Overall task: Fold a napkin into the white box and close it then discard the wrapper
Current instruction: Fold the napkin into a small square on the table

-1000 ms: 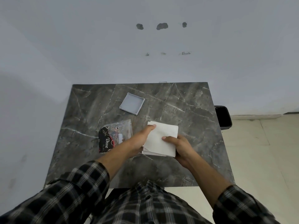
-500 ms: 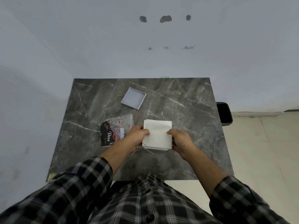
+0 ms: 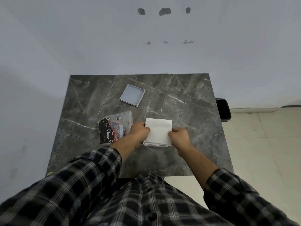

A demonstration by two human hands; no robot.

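Observation:
A folded white napkin (image 3: 158, 130) lies over the white box (image 3: 154, 145), of which only the near edge shows beneath it. My left hand (image 3: 139, 132) pinches the napkin's left edge and my right hand (image 3: 178, 136) pinches its right edge. The box's white lid (image 3: 132, 94) lies apart, upside down, farther back on the table. The clear and black wrapper (image 3: 114, 128) marked "Dove" rests just left of my left hand.
Everything sits on a dark marble table (image 3: 187, 103) set against a pale wall. A black bin (image 3: 223, 110) stands on the tiled floor by the table's right edge.
The napkin was tilted and held loosely a second ago; it now sits square over the box with both hands pinching its side edges.

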